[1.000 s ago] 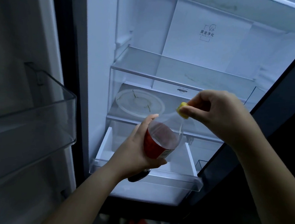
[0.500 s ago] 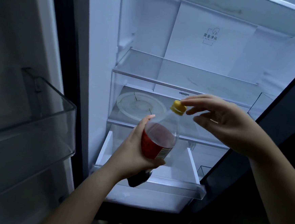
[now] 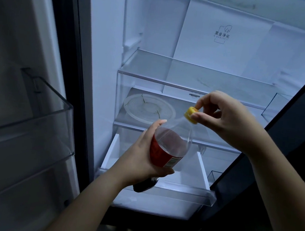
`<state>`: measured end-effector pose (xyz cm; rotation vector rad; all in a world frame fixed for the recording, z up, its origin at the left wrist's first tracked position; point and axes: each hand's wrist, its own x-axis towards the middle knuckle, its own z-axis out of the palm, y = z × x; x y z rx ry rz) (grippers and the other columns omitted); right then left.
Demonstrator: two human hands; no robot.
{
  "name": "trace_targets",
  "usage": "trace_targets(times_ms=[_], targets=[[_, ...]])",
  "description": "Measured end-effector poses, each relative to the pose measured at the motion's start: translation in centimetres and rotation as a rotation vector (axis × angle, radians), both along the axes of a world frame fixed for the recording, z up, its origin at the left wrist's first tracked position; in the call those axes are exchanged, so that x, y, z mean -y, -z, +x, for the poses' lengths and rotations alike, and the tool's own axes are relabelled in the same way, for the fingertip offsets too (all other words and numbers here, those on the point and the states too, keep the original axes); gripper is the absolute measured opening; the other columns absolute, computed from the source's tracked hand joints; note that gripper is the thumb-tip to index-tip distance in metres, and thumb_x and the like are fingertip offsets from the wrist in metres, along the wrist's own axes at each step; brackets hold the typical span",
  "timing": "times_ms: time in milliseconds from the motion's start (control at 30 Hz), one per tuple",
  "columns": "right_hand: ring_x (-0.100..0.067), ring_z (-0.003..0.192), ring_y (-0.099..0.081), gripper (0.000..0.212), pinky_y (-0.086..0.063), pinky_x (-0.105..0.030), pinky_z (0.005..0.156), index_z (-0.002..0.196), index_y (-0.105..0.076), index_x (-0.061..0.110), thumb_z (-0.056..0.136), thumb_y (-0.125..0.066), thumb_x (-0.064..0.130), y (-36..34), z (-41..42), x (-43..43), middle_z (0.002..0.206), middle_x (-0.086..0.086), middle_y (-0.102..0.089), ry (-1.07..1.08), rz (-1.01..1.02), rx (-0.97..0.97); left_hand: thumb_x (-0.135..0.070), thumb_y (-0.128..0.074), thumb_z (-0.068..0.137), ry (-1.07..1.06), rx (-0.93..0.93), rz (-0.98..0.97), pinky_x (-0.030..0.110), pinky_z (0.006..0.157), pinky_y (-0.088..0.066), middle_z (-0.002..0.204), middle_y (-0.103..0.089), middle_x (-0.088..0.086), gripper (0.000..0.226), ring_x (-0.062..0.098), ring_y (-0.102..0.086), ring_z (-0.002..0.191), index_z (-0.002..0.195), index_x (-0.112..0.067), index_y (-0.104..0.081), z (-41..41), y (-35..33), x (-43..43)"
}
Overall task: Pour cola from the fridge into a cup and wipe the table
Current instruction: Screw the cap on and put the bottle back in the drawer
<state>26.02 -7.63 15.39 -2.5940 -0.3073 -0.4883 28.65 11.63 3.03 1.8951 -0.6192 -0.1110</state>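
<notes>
At the left of the frame hung the open fridge door with its clear door bin (image 3: 38, 117), holding nothing that could be seen. Left of centre, the left hand (image 3: 143, 156) was wrapped around the red-labelled middle of the cola bottle (image 3: 169, 144), which tilted up toward the right in front of the lit fridge shelves (image 3: 187, 78). The bottle looked about half full, so likely light, its thin plastic liable to give under a squeeze and perhaps slick if cold; the label band seemed the firmest place to hold. Right of centre, the right hand (image 3: 226, 119) pinched the yellow cap (image 3: 191, 114) between thumb and fingers.
</notes>
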Motion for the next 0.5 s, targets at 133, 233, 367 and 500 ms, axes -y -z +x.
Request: trace_targets(times_ms=[133,233,367,500], targets=[[-0.007,0.098,-0.059,0.038,-0.052,-0.027,0.082,0.111,-0.056,0.029,0.083,-0.059,0.055,1.1,-0.1,0.4,0.108,0.005,-0.06,-0.159,0.195,-0.047,-0.03,-0.089,0.057,0.016,0.015,0.015,0.018,0.085,-0.048,0.129,-0.048,-0.022,0.112,-0.001,-0.055,0.108,0.128,-0.069,-0.012,-0.3,-0.3,0.0],[-0.013,0.113,-0.058,0.039,-0.049,-0.022,0.088,0.123,-0.056,0.019,0.086,-0.062,0.026,0.7,-0.5,1.4,0.121,0.001,-0.063,-0.372,0.36,-0.155,-0.031,-0.088,0.057,0.048,0.033,0.056,0.03,0.087,-0.053,0.129,-0.046,-0.022,0.109,0.004,-0.056,0.107,0.128,-0.069,-0.014,-0.9,-0.6,0.4],[-0.02,0.114,-0.06,0.041,-0.048,-0.025,0.094,0.12,-0.061,0.012,0.082,-0.07,0.023,-0.2,-1.1,2.6,0.12,-0.005,-0.066,-0.444,0.417,-0.224,-0.03,-0.088,0.058,0.052,0.049,0.076,0.035,0.086,-0.053,0.127,-0.043,-0.027,0.107,0.005,-0.057,0.105,0.124,-0.072,-0.015,-1.5,-0.7,0.7],[-0.021,0.109,-0.064,0.036,-0.05,-0.026,0.092,0.115,-0.064,0.01,0.08,-0.069,0.015,-0.3,-1.7,2.8,0.114,-0.007,-0.069,-0.447,0.445,-0.261,-0.031,-0.088,0.058,0.041,0.056,0.091,0.033,0.09,-0.052,0.129,-0.043,-0.027,0.109,0.005,-0.055,0.108,0.121,-0.075,-0.011,-1.4,-0.8,0.5]])
